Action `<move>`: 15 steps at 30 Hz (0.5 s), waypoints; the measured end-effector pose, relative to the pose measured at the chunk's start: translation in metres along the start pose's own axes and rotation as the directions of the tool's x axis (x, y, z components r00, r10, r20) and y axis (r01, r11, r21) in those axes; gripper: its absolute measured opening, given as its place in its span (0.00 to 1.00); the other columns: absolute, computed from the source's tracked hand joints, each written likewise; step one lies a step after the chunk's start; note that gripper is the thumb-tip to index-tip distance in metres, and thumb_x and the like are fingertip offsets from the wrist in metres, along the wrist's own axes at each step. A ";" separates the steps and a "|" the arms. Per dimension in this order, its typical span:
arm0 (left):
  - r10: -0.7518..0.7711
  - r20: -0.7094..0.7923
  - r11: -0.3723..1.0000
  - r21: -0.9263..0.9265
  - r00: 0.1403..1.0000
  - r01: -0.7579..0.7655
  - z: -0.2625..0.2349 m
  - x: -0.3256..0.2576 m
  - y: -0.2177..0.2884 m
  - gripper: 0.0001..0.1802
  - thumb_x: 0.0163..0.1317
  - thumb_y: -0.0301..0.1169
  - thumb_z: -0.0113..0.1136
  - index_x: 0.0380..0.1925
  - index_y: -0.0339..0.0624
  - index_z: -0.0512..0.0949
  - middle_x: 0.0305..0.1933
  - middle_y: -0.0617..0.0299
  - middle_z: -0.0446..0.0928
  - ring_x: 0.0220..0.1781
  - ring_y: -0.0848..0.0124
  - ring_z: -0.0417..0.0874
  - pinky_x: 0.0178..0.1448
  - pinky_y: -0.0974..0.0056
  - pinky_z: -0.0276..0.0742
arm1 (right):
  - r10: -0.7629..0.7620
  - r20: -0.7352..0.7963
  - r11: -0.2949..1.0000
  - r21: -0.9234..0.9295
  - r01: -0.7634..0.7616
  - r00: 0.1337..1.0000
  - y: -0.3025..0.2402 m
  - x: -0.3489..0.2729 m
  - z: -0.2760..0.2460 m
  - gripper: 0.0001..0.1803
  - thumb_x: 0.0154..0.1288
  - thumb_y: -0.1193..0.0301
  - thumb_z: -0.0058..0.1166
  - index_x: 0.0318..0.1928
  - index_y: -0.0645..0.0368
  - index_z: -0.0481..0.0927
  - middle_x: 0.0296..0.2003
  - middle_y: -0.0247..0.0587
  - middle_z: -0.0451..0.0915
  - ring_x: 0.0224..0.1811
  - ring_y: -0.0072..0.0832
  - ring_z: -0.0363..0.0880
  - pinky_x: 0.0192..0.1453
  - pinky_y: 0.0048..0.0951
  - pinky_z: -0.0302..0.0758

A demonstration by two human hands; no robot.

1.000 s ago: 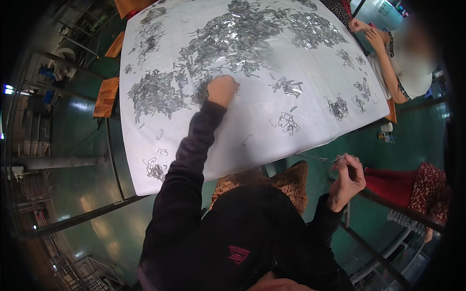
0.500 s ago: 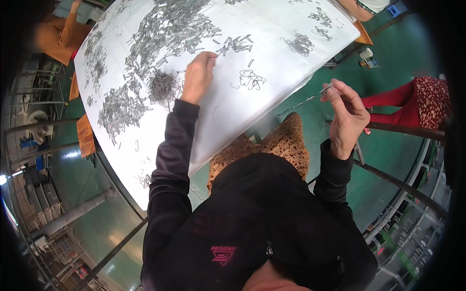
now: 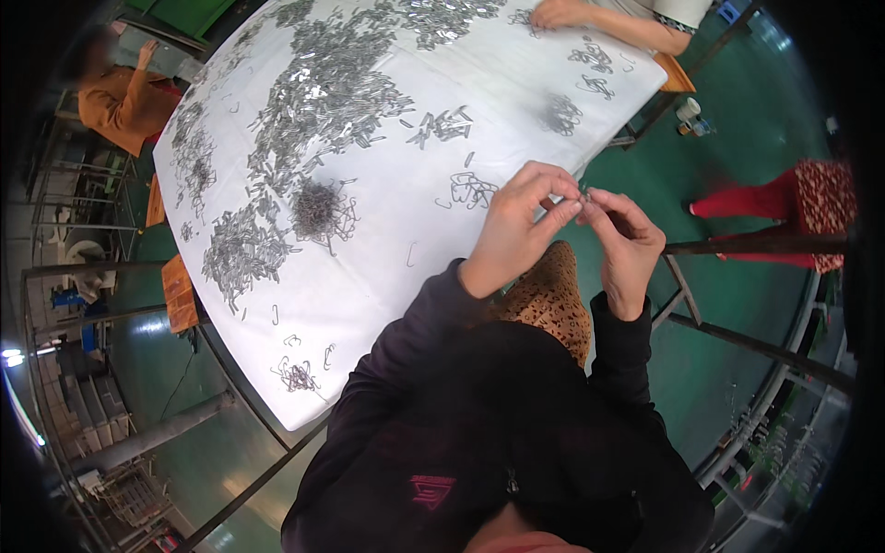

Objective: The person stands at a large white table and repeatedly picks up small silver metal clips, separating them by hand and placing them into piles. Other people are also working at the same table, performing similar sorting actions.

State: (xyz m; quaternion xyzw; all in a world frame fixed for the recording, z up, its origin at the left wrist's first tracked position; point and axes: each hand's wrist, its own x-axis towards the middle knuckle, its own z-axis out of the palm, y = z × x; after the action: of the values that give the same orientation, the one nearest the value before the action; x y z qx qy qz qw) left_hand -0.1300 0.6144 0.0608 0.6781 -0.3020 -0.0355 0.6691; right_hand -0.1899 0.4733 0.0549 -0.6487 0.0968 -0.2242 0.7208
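- Your left hand (image 3: 516, 226) and right hand (image 3: 627, 244) meet fingertip to fingertip just past the near edge of the table (image 3: 553, 74), above your lap. Both are pinched narrow on a small metal piece (image 3: 583, 194); it is too small to make out its shape.
- The nearest loose stock is a small cluster of wire clips (image 3: 472, 189) on the cloth just left of your left hand. A dense tangled heap (image 3: 318, 207) lies farther left, and a long spread of clips (image 3: 323, 92) runs up the middle of the table.
- Nothing lies between your hands and the table edge; a leopard-print cushion (image 3: 553, 295) sits directly under your wrists.
- A co-worker's hand (image 3: 558, 13) rests on the far side of the table. A second person in an orange top (image 3: 120, 97) sits at the left edge.
- The table is covered in white cloth. The floor (image 3: 664, 341) is green; metal frame bars (image 3: 747, 341) cross at your right, and a red patterned garment (image 3: 802, 198) shows beyond them.
- Compared with half a second ago, your left hand has left the clip pile on the table and joined your right hand, which had been raised alone with a wire.
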 end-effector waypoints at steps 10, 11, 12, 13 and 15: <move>-0.049 -0.170 0.997 -0.065 0.984 0.039 0.012 -0.016 -0.010 0.04 0.65 0.22 0.55 0.39 0.34 0.75 0.41 0.57 0.80 0.44 0.72 0.80 0.50 0.66 0.76 | -0.051 0.150 0.999 0.027 0.047 0.987 0.014 0.006 -0.003 0.11 0.59 0.84 0.58 0.44 0.69 0.81 0.34 0.41 0.82 0.34 0.25 0.80 0.41 0.22 0.77; -0.053 -0.176 0.997 -0.065 0.983 0.042 0.011 -0.018 -0.010 0.04 0.66 0.23 0.55 0.39 0.34 0.74 0.40 0.57 0.81 0.44 0.72 0.81 0.51 0.66 0.76 | -0.025 0.129 0.999 0.044 0.019 0.991 0.013 0.010 -0.005 0.12 0.60 0.84 0.57 0.46 0.69 0.81 0.34 0.42 0.82 0.34 0.26 0.80 0.41 0.23 0.77; -0.051 -0.181 0.997 -0.063 0.982 0.040 0.009 -0.020 -0.010 0.04 0.67 0.23 0.54 0.39 0.33 0.74 0.39 0.56 0.81 0.44 0.72 0.81 0.51 0.67 0.76 | 0.001 0.108 0.998 0.062 -0.007 0.994 0.013 0.016 -0.007 0.12 0.61 0.83 0.57 0.47 0.68 0.81 0.35 0.43 0.82 0.34 0.26 0.80 0.41 0.23 0.77; -0.059 -0.188 0.997 -0.067 0.980 0.047 0.007 -0.023 -0.010 0.04 0.67 0.22 0.53 0.39 0.33 0.73 0.38 0.56 0.82 0.43 0.71 0.82 0.51 0.67 0.76 | -0.057 0.092 0.994 0.094 0.049 0.994 0.015 0.030 -0.008 0.13 0.65 0.80 0.53 0.50 0.67 0.80 0.36 0.45 0.83 0.33 0.26 0.79 0.41 0.25 0.77; -0.083 -0.175 0.995 -0.063 0.981 0.073 0.005 -0.029 -0.008 0.04 0.67 0.22 0.53 0.39 0.33 0.73 0.38 0.56 0.82 0.43 0.72 0.82 0.51 0.67 0.77 | 0.010 0.179 0.995 -0.099 0.008 0.984 0.035 0.059 0.008 0.12 0.65 0.80 0.52 0.48 0.67 0.81 0.36 0.44 0.83 0.33 0.27 0.79 0.41 0.26 0.77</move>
State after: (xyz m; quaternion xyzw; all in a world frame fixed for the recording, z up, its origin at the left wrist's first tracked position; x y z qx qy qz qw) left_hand -0.1531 0.6222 0.0425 0.6708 -0.2136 -0.0098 0.7102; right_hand -0.1276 0.4557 0.0302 -0.7012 0.0429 -0.1594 0.6936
